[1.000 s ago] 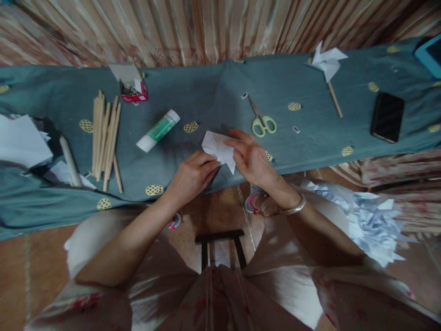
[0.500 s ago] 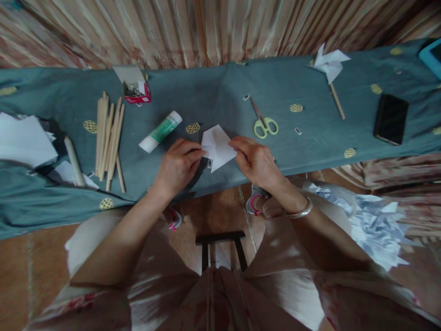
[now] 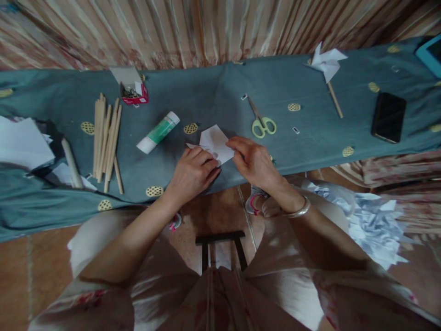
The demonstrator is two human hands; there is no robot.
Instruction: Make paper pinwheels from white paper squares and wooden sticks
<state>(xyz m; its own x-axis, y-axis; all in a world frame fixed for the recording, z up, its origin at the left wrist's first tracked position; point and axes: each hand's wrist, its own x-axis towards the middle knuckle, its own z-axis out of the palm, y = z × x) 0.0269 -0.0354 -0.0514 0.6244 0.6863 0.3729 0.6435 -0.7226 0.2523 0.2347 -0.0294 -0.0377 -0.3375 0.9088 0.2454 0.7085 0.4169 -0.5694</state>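
A small white sheet of paper [image 3: 214, 138], partly cut into flaps, lies in front of me on the cloth-covered table. My left hand [image 3: 195, 172] is at its near left side, thumb and fingers closed on the near corner; one pointed flap shows left of the fingers. The right corner is pinched between thumb and forefinger of my right hand [image 3: 254, 161]. Light-green-handled scissors [image 3: 262, 125] lie just beyond my right hand. A green and white glue stick [image 3: 159, 132] rests beyond my left hand.
Wooden sticks [image 3: 107, 140] and a red box of pins [image 3: 133, 93] stand to the left, with stacked paper [image 3: 24, 142] farther out. A paper pinwheel [image 3: 327, 62] and a black phone [image 3: 389, 117] lie to the right. Many white paper pieces [image 3: 377, 227] fill a bag below.
My left hand has moved from the paper's left edge toward me, to its near corner. A flap on the left now shows. My right hand keeps its pinch.
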